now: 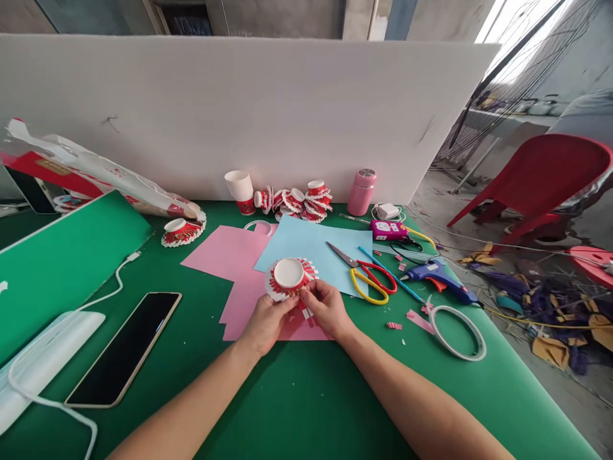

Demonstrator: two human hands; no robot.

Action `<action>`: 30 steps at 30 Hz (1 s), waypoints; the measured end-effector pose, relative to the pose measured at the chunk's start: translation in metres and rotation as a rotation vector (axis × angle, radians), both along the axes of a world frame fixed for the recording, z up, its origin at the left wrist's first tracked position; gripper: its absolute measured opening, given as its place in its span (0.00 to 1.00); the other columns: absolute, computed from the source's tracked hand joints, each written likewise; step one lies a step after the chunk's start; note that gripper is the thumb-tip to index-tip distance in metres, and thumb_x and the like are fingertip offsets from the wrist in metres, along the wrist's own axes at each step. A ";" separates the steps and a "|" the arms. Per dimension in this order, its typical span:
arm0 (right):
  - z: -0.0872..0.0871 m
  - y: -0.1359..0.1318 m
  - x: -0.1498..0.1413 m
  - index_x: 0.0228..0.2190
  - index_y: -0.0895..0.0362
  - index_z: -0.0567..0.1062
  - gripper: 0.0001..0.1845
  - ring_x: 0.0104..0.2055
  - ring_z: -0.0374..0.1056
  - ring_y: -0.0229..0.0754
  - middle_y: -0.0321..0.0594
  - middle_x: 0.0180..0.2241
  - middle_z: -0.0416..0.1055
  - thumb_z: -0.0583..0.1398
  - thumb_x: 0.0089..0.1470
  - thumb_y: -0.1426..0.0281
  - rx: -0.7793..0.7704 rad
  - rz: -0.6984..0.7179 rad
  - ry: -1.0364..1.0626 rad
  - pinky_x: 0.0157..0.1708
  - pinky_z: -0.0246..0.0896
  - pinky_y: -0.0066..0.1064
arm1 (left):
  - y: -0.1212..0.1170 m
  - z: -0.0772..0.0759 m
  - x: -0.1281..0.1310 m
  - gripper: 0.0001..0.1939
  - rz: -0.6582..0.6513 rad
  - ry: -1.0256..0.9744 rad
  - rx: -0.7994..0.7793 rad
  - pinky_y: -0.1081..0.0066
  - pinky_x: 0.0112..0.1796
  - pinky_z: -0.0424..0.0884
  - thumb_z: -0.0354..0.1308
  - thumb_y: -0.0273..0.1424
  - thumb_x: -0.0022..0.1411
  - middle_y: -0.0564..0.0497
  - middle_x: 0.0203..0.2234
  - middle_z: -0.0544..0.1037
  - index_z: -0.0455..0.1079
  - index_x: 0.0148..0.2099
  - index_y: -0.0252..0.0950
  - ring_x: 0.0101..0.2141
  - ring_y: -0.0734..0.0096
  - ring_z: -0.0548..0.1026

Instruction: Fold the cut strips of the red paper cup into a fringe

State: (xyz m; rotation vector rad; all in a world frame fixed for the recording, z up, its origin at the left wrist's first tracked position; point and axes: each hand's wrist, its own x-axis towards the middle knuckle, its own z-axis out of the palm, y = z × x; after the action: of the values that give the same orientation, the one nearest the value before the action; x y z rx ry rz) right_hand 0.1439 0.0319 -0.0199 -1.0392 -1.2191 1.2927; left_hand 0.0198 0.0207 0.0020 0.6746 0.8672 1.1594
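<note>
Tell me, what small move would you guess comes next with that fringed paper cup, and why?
Probably curling the next strip outward. Both the left hand and right hand pinch the fringed cup at its near edge, where a few strips hang down uncurled, while the rest already fan out like the finished ones by the wall.

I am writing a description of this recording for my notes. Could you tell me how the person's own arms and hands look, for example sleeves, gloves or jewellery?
Both forearms are bare up to the bottom edge of the picture; no sleeve shows. The left hand and the right hand wear no gloves. No watch, bracelet or ring is visible, and no markings either.
</note>
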 end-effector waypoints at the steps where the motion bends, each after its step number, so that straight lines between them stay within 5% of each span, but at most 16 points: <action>1: 0.000 0.002 0.001 0.21 0.57 0.67 0.20 0.19 0.53 0.31 0.31 0.16 0.61 0.62 0.43 0.53 -0.003 -0.010 0.002 0.19 0.48 0.24 | 0.003 0.000 0.002 0.14 -0.008 -0.008 0.010 0.61 0.46 0.67 0.70 0.29 0.41 0.45 0.32 0.81 0.77 0.34 0.32 0.39 0.60 0.76; 9: 0.002 0.005 0.004 0.21 0.57 0.66 0.20 0.18 0.53 0.31 0.31 0.16 0.60 0.62 0.43 0.53 -0.046 -0.020 0.055 0.20 0.49 0.25 | 0.009 -0.002 -0.001 0.12 -0.072 -0.036 0.009 0.66 0.40 0.69 0.66 0.32 0.47 0.46 0.33 0.81 0.78 0.36 0.33 0.36 0.64 0.75; 30: 0.001 -0.002 0.005 0.21 0.57 0.67 0.22 0.18 0.52 0.32 0.31 0.16 0.59 0.62 0.43 0.51 -0.058 -0.011 0.037 0.18 0.50 0.25 | 0.004 -0.012 -0.007 0.14 -0.133 0.083 0.117 0.59 0.49 0.65 0.64 0.32 0.51 0.47 0.39 0.80 0.76 0.42 0.35 0.46 0.58 0.73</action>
State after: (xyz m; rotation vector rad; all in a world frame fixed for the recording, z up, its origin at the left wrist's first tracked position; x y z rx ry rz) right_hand 0.1486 0.0298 -0.0187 -1.0570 -1.1526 1.3397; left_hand 0.0130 0.0251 -0.0102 0.8684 0.8159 1.0745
